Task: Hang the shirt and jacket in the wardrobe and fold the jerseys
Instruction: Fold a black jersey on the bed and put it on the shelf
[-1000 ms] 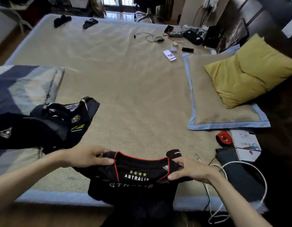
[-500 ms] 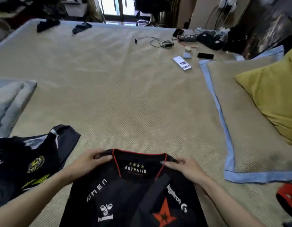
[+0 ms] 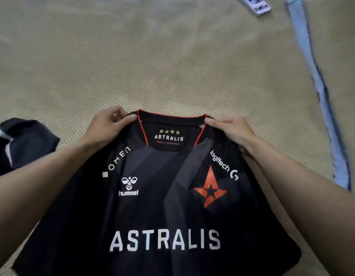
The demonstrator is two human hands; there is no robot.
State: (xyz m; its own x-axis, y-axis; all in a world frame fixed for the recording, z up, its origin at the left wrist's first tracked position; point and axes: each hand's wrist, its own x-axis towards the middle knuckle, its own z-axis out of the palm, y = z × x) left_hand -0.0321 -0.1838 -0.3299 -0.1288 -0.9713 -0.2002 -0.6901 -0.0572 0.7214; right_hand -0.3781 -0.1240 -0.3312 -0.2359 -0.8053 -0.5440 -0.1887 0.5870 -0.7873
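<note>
I've spread the jersey (image 3: 164,196) face up on the bed (image 3: 172,66), collar farthest from me; my left hand (image 3: 107,126) and right hand (image 3: 230,130) each pinch a shoulder beside that collar, ready for folding.

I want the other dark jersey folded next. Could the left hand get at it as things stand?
Probably yes, once freed. The other dark jersey lies on the mat beside the left forearm with nothing between them. But the left hand now pinches the Astralis jersey at the shoulder, so that grip must go first.
</note>
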